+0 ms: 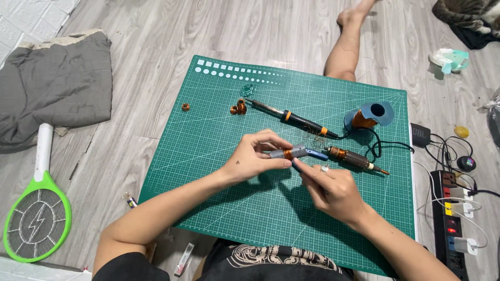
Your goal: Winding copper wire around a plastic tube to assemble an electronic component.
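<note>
My left hand (255, 156) pinches a small grey cylindrical part with an orange copper-wire band (288, 153) above the green cutting mat (208, 130). My right hand (330, 190) grips blue-handled pliers (312, 154), whose tip meets that part. A motor rotor with copper windings (354, 157) lies just right of the hands. A soldering iron with a black and orange handle (291, 117) rests farther back, beside a spool of copper wire (367, 118).
Small copper coils (238, 108) and a copper ring (185, 106) lie on the mat's far side. A power strip (453, 218) with cables sits at right. Left: a green electric swatter (36, 208) and grey cloth (57, 83). A bare leg (346, 47) stretches beyond the mat.
</note>
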